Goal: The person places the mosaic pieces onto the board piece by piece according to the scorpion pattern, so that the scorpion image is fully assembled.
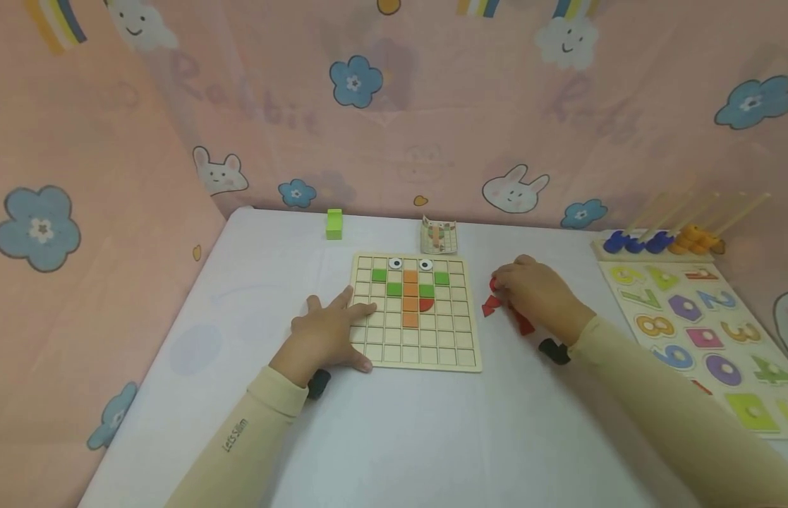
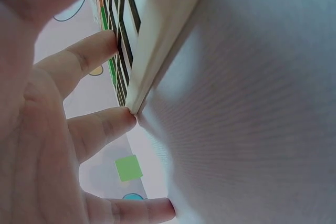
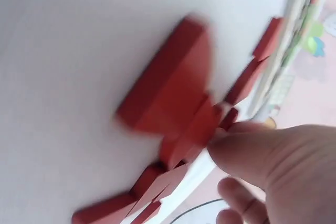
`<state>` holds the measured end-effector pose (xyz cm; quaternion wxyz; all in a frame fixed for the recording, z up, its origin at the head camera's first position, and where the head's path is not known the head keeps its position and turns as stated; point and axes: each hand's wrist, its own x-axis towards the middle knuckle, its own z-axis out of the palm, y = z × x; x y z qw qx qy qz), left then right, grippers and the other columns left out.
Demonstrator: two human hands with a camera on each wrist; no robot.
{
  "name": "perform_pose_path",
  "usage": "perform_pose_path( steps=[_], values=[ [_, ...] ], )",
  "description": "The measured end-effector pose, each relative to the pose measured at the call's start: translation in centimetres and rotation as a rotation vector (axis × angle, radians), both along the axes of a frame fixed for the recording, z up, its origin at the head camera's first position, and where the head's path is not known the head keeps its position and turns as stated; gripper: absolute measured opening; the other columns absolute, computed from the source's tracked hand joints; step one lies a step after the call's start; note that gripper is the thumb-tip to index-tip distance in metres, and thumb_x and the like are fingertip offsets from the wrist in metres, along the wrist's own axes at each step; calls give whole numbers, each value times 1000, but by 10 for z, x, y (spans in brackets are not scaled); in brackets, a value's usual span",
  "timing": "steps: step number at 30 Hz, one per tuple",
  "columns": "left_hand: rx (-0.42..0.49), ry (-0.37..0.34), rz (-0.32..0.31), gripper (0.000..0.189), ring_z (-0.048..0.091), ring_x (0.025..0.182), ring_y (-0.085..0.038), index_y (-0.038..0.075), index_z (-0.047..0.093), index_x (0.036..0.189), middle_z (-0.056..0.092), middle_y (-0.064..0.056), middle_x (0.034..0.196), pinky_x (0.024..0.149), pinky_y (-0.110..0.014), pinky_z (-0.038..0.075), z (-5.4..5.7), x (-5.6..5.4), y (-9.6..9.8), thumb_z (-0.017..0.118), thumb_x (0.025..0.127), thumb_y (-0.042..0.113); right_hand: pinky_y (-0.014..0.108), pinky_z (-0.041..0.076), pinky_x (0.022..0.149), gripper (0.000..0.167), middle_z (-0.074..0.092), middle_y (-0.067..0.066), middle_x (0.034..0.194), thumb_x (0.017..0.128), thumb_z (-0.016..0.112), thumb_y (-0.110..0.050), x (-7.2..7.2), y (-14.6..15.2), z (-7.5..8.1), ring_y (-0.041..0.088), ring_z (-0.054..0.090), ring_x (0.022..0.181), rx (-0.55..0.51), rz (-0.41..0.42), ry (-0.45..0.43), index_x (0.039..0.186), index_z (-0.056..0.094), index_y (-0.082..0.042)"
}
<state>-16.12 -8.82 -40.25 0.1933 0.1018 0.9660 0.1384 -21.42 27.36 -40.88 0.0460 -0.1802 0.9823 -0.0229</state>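
My left hand (image 1: 325,330) rests with spread fingers at the left edge of a wooden grid board (image 1: 446,340); in the left wrist view its fingertips touch the rim and the tabletop. On the board sit a column of orange squares (image 1: 410,289), green squares (image 1: 394,289), two round eye pieces (image 1: 425,264) and a red quarter-circle piece (image 1: 426,305). To the board's right, my right hand (image 1: 538,293) pinches a red block (image 3: 197,132) at its thumb tip. More red blocks (image 1: 489,306) lie around these fingers, partly hidden by the hand.
Behind the board stands a small picture card (image 1: 439,237), and a light green block (image 1: 334,224) lies at the back left. A wooden number board (image 1: 686,339) with a bead rack (image 1: 660,243) is at the right. A patterned pink cloth backs the white table.
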Motion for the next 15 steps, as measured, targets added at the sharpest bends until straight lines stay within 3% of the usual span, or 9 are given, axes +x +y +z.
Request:
perform_pose_path(
  steps=[15],
  values=[
    [-9, 0, -2, 108, 39, 123, -42, 42, 53, 157, 21, -5, 176, 86, -60, 47, -3, -2, 0, 102, 61, 50, 43, 55, 96, 20, 76, 6, 109, 94, 81, -11, -19, 16, -1, 28, 62, 104, 48, 198, -12, 113, 78, -6]
  ],
)
